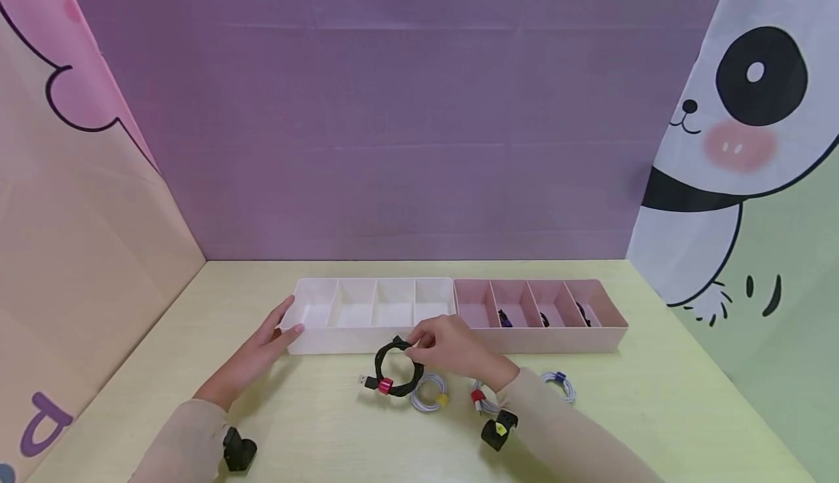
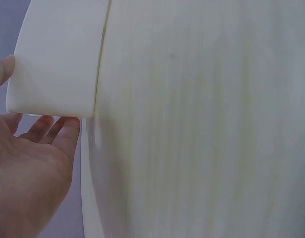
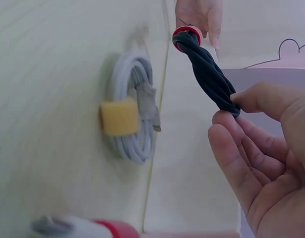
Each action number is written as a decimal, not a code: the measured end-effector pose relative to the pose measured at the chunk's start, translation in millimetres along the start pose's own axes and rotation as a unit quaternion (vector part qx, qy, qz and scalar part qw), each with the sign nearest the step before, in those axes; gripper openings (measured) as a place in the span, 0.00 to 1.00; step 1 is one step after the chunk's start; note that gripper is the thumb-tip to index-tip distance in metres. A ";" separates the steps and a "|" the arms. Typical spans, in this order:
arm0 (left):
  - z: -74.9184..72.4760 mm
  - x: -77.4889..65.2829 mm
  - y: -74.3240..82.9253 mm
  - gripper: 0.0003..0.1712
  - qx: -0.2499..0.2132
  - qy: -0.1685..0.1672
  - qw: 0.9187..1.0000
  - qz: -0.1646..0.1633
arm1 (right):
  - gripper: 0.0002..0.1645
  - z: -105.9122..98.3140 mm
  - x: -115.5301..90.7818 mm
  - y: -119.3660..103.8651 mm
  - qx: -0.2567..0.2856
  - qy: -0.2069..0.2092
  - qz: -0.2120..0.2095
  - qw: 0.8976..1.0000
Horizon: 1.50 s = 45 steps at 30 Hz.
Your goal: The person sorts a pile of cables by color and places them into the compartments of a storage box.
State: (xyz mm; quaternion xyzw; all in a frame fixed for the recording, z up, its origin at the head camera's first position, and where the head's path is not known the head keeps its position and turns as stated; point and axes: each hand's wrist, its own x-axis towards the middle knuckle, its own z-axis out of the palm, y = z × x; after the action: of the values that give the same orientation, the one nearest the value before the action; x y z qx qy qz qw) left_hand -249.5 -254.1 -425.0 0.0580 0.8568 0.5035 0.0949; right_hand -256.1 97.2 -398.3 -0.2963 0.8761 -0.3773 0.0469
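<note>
In the head view, my right hand (image 1: 448,342) pinches a coiled black USB cable (image 1: 381,355) between thumb and fingers. A red tie (image 1: 385,386) wraps its lower left side, near the USB plug. The coil hangs in front of the white divided box (image 1: 367,340). My left hand (image 1: 265,344) rests against that box's left end, thumb at the front corner. In the left wrist view, its fingertips touch the end wall. A white cable coil with a yellow tie (image 3: 120,118) lies on the table beneath the held cable in the right wrist view.
The pink divided box (image 1: 557,339) adjoins the white one on the right, with small dark items inside. A white cable with a red tie (image 1: 478,395) lies near my right wrist. Another with a blue tie (image 1: 568,388) lies further right. A purple wall (image 1: 419,119) stands behind.
</note>
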 end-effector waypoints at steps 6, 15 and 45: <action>-0.5 -0.2 1.1 0.47 0.000 0.003 1.000 0.010 | 0.08 -10.3 -1.8 1.8 -0.007 0.011 0.003 1.000; -0.7 0.1 0.1 0.47 -0.006 0.001 1.000 0.015 | 0.05 -23.7 -4.4 9.7 -0.034 0.061 -0.039 0.997; 0.1 0.1 -2.2 0.47 -0.006 0.002 1.000 0.017 | 0.08 -78.7 -22.0 27.4 -0.021 0.122 0.057 0.991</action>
State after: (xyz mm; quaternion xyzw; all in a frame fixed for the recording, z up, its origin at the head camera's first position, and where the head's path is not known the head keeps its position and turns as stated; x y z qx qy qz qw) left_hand -249.6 -255.1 -427.0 0.0709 0.8531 0.5100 0.0845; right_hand -275.3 174.0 -364.4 -0.1987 0.8984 -0.3889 -0.0454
